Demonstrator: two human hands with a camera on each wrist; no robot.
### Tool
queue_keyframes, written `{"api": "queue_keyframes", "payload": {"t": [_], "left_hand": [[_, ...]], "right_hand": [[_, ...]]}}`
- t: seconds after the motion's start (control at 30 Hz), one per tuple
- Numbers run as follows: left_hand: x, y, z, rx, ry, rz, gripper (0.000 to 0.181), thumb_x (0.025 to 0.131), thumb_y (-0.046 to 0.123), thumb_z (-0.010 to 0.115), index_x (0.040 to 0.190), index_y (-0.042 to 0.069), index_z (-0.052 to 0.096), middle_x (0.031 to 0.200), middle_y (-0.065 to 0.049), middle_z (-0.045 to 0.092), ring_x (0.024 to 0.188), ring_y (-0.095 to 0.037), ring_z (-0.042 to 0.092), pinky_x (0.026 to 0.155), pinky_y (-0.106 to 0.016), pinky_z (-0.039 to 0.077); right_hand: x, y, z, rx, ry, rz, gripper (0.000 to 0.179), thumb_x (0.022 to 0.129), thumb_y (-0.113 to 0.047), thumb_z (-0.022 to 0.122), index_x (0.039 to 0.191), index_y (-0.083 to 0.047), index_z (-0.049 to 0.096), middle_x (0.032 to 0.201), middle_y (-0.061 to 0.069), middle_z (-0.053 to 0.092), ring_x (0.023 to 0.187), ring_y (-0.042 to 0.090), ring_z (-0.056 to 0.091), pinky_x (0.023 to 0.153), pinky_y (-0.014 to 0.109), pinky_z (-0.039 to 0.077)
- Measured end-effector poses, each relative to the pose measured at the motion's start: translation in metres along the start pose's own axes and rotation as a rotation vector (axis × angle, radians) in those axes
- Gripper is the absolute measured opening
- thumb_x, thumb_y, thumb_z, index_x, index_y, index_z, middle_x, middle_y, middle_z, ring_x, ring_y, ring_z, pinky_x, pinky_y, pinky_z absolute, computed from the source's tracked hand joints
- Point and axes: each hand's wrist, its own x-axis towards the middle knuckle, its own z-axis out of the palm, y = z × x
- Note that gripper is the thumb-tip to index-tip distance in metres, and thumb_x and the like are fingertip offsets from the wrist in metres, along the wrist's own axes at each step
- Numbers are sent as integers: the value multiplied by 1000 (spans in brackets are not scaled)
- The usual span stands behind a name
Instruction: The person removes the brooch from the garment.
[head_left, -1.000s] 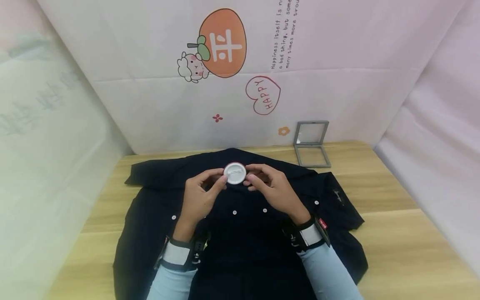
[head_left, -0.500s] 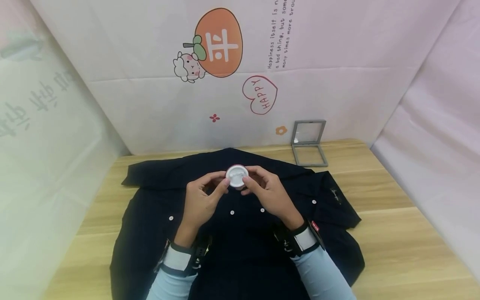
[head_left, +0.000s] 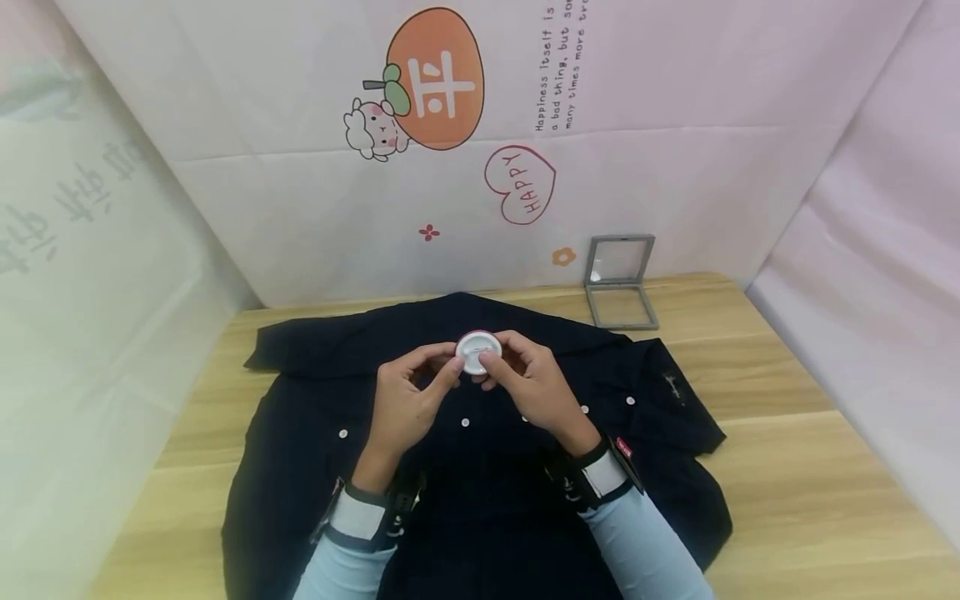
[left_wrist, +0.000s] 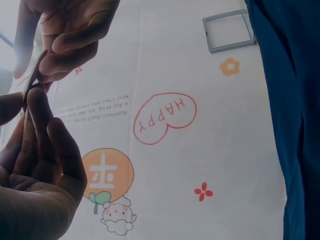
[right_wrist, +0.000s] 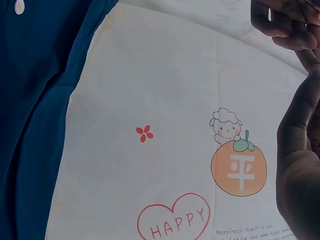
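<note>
A round pin badge [head_left: 472, 342] shows its white back and metal pin in the head view, with a thin red rim at the top. My left hand [head_left: 405, 400] pinches its left edge between thumb and fingers. On the other side my right hand [head_left: 540, 392] grips the right edge, its thumb lying over the pin. Seen edge-on in the left wrist view, the badge [left_wrist: 33, 80] sits between both hands' fingertips. Below the hands a dark navy shirt [head_left: 315, 483] with white buttons lies spread on the table. The right wrist view does not show the badge.
An open grey square frame case [head_left: 621, 283] stands at the back right of the wooden table [head_left: 795, 467], beyond the shirt. Behind it rises a white printed cloth [head_left: 300, 225], and similar cloths hang at the left and right sides.
My right thumb has moved from the badge's edge onto its back, over the pin. The badge has shifted slightly right. The left hand keeps its pinch.
</note>
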Motion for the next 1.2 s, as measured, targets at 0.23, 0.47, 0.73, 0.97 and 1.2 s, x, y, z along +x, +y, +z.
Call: {"api": "queue_keyframes", "payload": {"t": [0.23,0.47,0.73,0.97,1.2], "left_hand": [[3,15,1,8,-16,-5,15,83,3,62,97,-2,65,73,-12,65,60,-15,60,56,-23,47],[4,19,1,13,-28,12,15,82,0,62,96,-4,65,72,-13,65,60,-16,59,55,-22,47],[0,-5,2,18,-31,13,16,84,12,63,98,4,67,73,-6,66,61,-11,59,53,-23,46],[-1,-4,1,23,-32,11,16,84,11,64,98,5,67,73,-5,66,62,-10,59,53,-23,44],[2,15,0,21,-37,5,15,81,0,63,95,-4,66,71,-12,65,60,-15,59,53,-22,44]], "right_hand": [[1,5,0,-18,-2,13,21,92,-8,51,109,3,54,91,14,58,74,15,61,66,31,52],[2,-17,3,-52,-6,38,19,92,-3,49,106,8,53,88,17,58,72,15,60,66,29,52],[2,-1,1,-58,-13,26,16,91,-3,49,105,4,55,88,14,59,73,13,60,65,30,52],[2,9,1,-65,-21,-19,18,92,-7,49,106,3,55,88,13,59,72,13,60,64,27,52],[3,8,1,-84,-23,-26,17,91,1,46,106,7,53,87,15,59,71,11,59,63,26,51]]}}
